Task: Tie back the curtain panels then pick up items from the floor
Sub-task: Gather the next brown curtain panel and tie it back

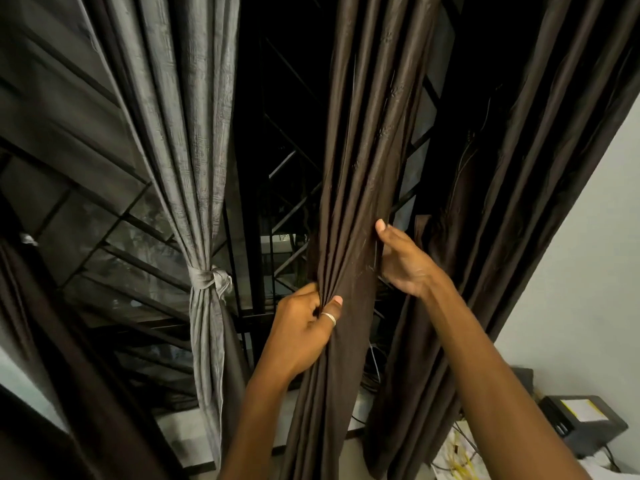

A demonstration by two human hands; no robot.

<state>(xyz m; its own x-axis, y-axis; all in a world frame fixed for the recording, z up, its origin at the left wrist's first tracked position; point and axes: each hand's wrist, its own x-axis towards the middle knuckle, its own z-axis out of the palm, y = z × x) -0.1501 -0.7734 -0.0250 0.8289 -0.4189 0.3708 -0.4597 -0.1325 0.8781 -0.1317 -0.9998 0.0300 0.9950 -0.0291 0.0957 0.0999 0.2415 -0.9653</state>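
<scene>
Brown curtain panel [360, 161] hanging top-to-bottom at frame centre: left hand [304, 329] pinches its folds, right hand [405, 263] grips its right edge just above.

**A:** How is the light?

**B:** Dim and slightly warm. It comes from the camera's side and falls on the left hand [304, 327] and right hand [401, 261], the best-lit and sharpest parts.

**A:** And the fabric?

**B:** The dark brown pleated fabric curtain panel [349, 202] between the hands has a faint sheen on its fold ridges, and the hollows go near black. Left of the left hand, the grey crinkled fabric curtain [194, 150] catches more light.

**A:** Brightest patch?

**B:** The white plastered wall [588, 254] right of the right hand, evenly lit. Above the hands, the black metal window grille [282, 164] sinks into darkness.

**A:** Distortion?

**B:** Strong wide-angle. The curtains fan outward above the hands, and the corners are soft.
</scene>
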